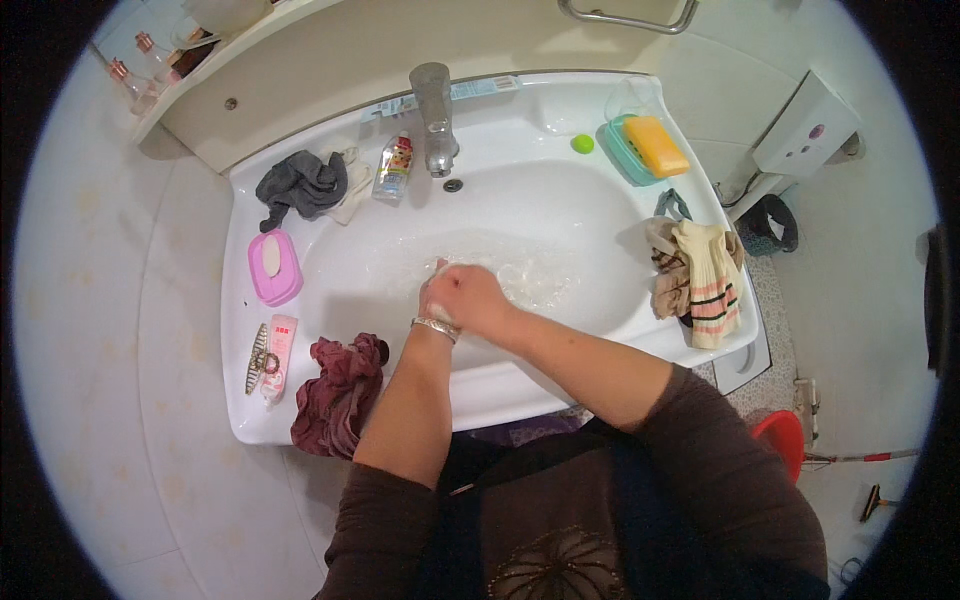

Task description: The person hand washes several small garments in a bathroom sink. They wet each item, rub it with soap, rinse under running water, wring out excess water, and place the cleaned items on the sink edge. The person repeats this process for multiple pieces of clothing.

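Both my hands are together low in the white washbasin [592, 247], above shallow, rippling water [536, 277]. My right hand [472, 294] is curled and lies over my left hand [433, 294], which wears a silver bracelet [436, 328] at the wrist. A little whitish material or lather shows between them; whether they hold something cannot be told. The chrome faucet [433, 120] stands beyond the hands, over the drain fitting [452, 185]. A wet maroon cloth [341, 394] hangs over the front rim beside my left forearm.
Left rim: dark grey cloth [304, 186], clear bottle [393, 169], pink soap dish [276, 285], pink tube [280, 352], hair claw clip [259, 361]. Right rim: yellow-orange soap bar [656, 146] on a teal dish [619, 150], green round object [582, 143], striped cream sock [709, 277] among other socks.
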The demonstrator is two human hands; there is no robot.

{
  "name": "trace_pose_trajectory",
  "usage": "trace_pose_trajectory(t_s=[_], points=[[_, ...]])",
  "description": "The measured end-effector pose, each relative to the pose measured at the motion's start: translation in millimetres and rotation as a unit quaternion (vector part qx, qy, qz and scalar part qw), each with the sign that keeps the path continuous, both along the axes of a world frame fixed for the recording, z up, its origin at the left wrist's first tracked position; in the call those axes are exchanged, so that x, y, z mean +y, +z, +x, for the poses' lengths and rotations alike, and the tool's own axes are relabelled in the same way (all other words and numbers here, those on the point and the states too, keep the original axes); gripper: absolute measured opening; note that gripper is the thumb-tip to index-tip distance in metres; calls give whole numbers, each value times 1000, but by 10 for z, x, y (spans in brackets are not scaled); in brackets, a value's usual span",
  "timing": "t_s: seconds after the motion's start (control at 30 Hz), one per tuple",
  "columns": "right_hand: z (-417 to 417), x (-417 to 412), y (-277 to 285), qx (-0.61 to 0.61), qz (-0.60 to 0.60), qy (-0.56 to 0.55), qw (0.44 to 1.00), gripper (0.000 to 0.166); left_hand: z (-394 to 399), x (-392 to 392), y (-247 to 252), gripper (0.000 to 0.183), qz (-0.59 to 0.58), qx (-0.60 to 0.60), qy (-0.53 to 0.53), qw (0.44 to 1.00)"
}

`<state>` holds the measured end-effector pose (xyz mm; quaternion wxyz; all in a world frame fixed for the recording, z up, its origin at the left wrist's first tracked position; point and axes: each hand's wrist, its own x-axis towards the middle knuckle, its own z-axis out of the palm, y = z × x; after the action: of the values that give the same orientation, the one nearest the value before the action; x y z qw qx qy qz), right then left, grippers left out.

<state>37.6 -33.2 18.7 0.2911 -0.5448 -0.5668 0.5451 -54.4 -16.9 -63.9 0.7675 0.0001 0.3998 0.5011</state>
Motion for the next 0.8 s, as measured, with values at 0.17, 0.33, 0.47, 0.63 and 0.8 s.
trace_pose_trajectory(t_s=[0.17,0.33,0.47,0.63,0.8], points=[[299,515,-300,-309,181,18,934,32,171,-61,266,27,59,141,-113,982],[994,800,-1115,-472,168,-116,857,32,281,45,279,26,57,355,-126,925],[632,454,-859,-179,-52,36,982,28,150,-21,142,28,-34,369,-141,918],[71,104,-168,50,-50,11,997,25,-172,11,-149,31,9,78,-5,997],[73,158,-154,-96,110,-44,988,29,109,6,122,37,56,41,-18,997]])
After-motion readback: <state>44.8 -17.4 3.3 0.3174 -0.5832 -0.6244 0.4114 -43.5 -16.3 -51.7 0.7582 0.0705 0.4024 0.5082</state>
